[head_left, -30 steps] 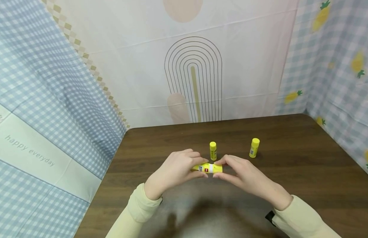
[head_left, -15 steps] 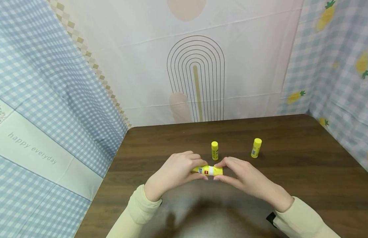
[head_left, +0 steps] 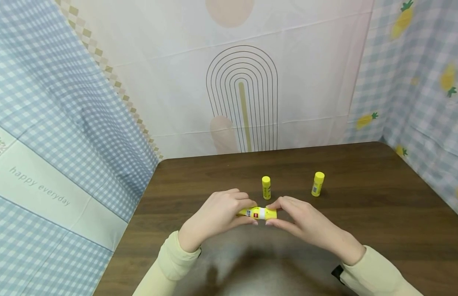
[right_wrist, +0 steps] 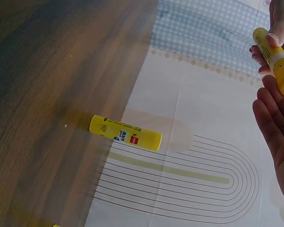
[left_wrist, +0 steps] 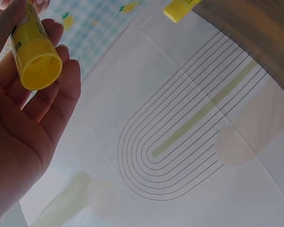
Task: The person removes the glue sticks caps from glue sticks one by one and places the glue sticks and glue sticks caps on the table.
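Observation:
A yellow glue stick (head_left: 256,213) lies level between my two hands, raised over the table. Fingers and thumb of my left hand (head_left: 219,210) grip its body. My right hand (head_left: 306,218) pinches the cap end with thumb and fingertips. A white band shows between the body and the cap, midway between the hands. In the left wrist view the hollow bottom end of this glue stick (left_wrist: 32,47) faces the camera. The right wrist view shows its rounded cap end beside the right fingers (right_wrist: 270,113).
Two more yellow glue sticks stand upright on the dark wooden table (head_left: 199,176): a glue stick (head_left: 266,188) just behind the hands and another glue stick (head_left: 318,184) farther right. A printed cloth (head_left: 310,82) hangs behind the table, with a checked curtain (head_left: 84,123) at left.
The held glue stick and both hands sit slightly lower in the head view. Both hands keep their hold, and the standing glue sticks have not moved on the table.

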Available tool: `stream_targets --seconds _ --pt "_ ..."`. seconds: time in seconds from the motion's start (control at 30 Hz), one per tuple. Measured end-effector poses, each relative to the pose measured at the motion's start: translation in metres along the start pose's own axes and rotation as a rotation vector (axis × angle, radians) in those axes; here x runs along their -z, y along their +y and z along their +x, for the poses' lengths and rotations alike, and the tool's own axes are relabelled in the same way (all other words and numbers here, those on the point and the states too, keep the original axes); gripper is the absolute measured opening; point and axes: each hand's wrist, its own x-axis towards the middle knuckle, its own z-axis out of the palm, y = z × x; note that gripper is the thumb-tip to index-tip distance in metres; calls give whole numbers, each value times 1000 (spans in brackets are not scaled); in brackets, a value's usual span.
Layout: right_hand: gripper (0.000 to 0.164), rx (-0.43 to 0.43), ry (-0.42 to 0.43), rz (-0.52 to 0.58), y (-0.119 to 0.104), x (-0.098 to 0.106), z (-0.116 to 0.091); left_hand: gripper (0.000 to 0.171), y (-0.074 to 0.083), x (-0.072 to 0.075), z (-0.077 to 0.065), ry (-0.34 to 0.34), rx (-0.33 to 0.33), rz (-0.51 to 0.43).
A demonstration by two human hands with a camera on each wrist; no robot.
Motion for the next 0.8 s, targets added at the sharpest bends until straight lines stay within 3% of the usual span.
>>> stream_targets --seconds 0.3,0.57,0.7,0.8 --pt "30 25 10 -9 3 4 -2 31 -2 0 -1 9 -7 19" --pt "25 -57 103 -78 16 31 -13 30 -18 6 -10 72 80 33" --pt "25 -67 106 -99 20 39 -17 32 -23 4 -11 77 87 42" --pt "26 -72 111 -101 22 43 -21 31 -27 0 -14 71 128 20"
